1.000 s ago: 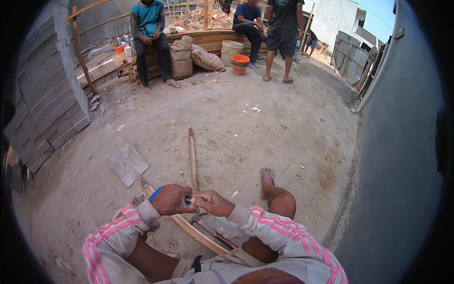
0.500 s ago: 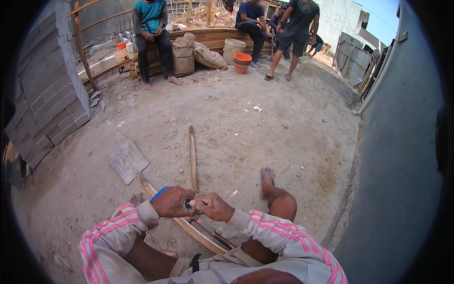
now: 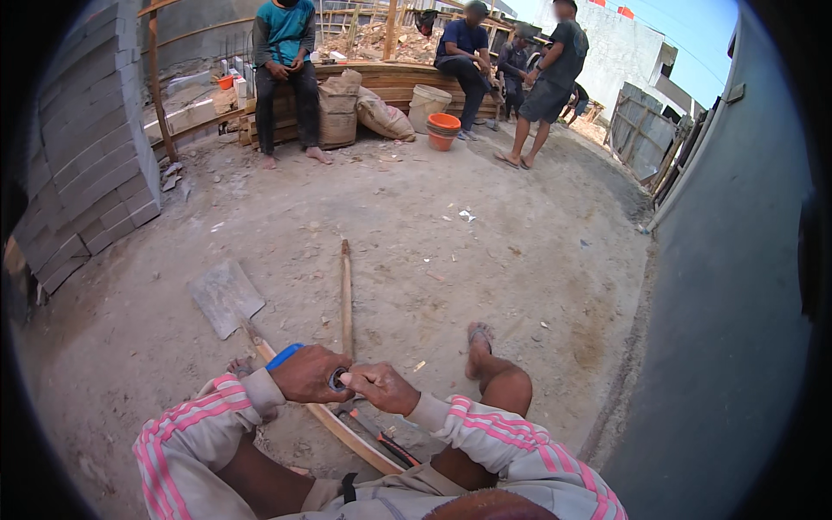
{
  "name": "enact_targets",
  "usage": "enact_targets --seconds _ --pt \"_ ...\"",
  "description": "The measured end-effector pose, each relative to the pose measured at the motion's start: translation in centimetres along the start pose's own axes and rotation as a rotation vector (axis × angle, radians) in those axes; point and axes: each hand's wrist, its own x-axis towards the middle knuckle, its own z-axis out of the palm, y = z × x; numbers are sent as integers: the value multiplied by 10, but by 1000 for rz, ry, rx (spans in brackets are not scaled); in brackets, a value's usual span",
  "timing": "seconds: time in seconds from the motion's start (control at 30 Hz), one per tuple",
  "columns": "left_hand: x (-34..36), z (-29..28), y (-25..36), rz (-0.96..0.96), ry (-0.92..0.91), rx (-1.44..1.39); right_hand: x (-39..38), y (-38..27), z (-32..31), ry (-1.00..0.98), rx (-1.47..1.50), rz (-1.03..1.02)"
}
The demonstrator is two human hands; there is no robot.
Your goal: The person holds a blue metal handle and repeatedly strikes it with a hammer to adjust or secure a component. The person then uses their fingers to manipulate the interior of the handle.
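My left hand (image 3: 314,373) is closed around a blue, tube-like object (image 3: 284,355), whose dark round end (image 3: 338,379) shows beside the thumb side of the fist. Against that end press the bent fingers of my right hand (image 3: 384,387); whether they pinch anything small is hidden. Below both hands, a pale curved wooden handle (image 3: 362,445) runs toward my lap from a shovel with a flat grey blade (image 3: 227,299). Beside it lies a tool with a black and orange grip (image 3: 399,450). A rough wooden stick (image 3: 347,299) lies ahead of my hands.
Grey blocks (image 3: 91,160) are stacked at the left, and a grey wall (image 3: 737,286) runs along the right. At the back are sacks (image 3: 339,111), a whitish bucket (image 3: 427,106), stacked orange buckets (image 3: 443,132) and planks (image 3: 390,84). Several people sit or stand there.
My view has tilted up slightly, so the scene sits a little differently. Both hands keep their hold at the blue object. The standing person at the back has shifted posture, feet closer together.
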Motion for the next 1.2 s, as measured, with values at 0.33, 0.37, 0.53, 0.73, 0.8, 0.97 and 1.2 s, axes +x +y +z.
enact_targets --seconds 0.33,0.37,0.53,0.73,0.8,0.97,1.2 --pt "-3 -9 9 -11 -54 2 3 2 3 -2 -27 -20" --pt "-3 -9 9 -15 -56 1 2 3 3 -4 -31 -14" --pt "0 -9 12 -31 -74 10 -1 2 0 -7 -51 2" --pt "-4 0 2 2 -24 19 2 2 5 -18 15 9" --pt "-9 1 -5 20 -9 19 5 8 2 -30 -67 -1" --pt "10 9 -13 152 25 -5 -3 -6 0 -4 -27 29" --pt "-5 -2 -4 -35 -59 -18 2 8 4 -15 -28 9"
